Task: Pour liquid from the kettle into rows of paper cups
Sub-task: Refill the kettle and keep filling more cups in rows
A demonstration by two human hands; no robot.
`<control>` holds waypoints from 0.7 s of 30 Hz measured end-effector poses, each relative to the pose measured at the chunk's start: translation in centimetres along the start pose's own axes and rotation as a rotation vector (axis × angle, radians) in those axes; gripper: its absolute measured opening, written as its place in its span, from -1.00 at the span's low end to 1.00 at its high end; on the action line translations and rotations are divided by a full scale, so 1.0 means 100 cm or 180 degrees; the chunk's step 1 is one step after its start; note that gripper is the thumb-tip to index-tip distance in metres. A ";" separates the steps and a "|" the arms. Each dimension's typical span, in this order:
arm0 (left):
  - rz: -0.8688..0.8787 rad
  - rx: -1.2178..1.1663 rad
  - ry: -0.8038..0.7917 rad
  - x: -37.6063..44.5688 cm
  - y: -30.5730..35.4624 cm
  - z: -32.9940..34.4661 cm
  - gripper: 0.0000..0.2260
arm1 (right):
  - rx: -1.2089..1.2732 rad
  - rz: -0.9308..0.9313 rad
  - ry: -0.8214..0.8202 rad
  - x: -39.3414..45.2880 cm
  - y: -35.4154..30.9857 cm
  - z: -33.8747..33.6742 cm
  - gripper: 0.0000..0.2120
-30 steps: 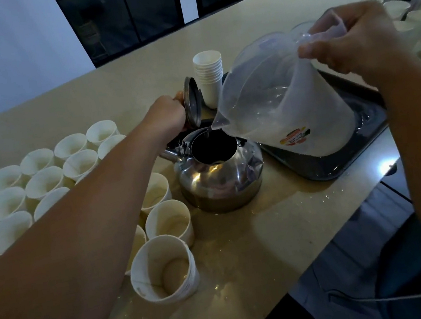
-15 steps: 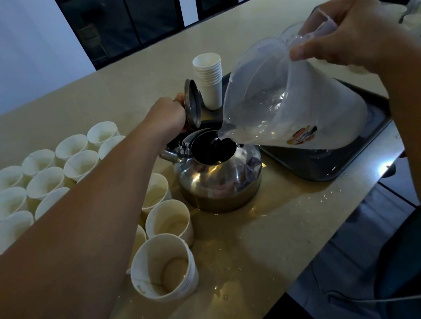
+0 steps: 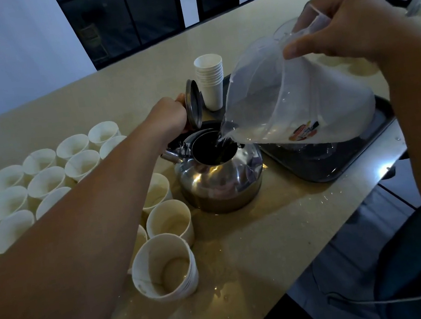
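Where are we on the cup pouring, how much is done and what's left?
Done: cups near the kettle, like the nearest cup, appear to hold liquid. In hand: a refill; the right hand tips the plastic jug into the kettle while the left hand holds its lid open. Left: the rows of cups look unfilled.

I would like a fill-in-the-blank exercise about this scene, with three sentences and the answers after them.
1. The right hand tilts the plastic jug, and water runs into the ____.
2. The left hand holds the kettle lid ____.
3. The stack of paper cups stands ____ the kettle.

Answers: kettle; open; behind
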State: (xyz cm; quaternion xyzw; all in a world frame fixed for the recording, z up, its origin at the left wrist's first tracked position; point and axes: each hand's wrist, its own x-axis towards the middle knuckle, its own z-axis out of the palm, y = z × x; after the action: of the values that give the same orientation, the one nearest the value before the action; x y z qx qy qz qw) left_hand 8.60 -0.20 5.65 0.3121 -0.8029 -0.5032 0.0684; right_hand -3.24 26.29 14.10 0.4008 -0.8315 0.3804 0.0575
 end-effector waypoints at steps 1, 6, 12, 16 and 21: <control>-0.0004 0.0001 -0.0005 0.000 0.000 0.000 -0.76 | -0.0040 0.0005 0.0003 0.000 -0.001 0.000 -0.36; -0.0012 0.0007 -0.0030 -0.001 0.000 -0.002 -0.74 | -0.0063 0.0024 -0.0121 0.003 -0.009 0.001 -0.43; -0.0008 0.0024 0.0004 -0.001 0.001 0.000 -0.72 | -0.0183 0.0166 -0.0143 0.008 -0.015 0.002 -0.42; 0.0026 0.0002 -0.0040 -0.002 0.000 -0.001 -0.72 | -0.0197 0.0210 -0.0158 0.008 -0.017 0.003 -0.40; -0.0026 -0.0044 -0.0039 0.000 0.000 -0.002 -0.73 | -0.0316 0.0193 -0.0204 0.012 -0.017 0.004 -0.33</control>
State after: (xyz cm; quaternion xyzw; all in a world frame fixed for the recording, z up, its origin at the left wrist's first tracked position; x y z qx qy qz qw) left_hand 8.67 -0.33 5.70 0.3118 -0.7985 -0.5110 0.0636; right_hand -2.73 24.64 15.31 0.3841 -0.8625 0.3272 0.0391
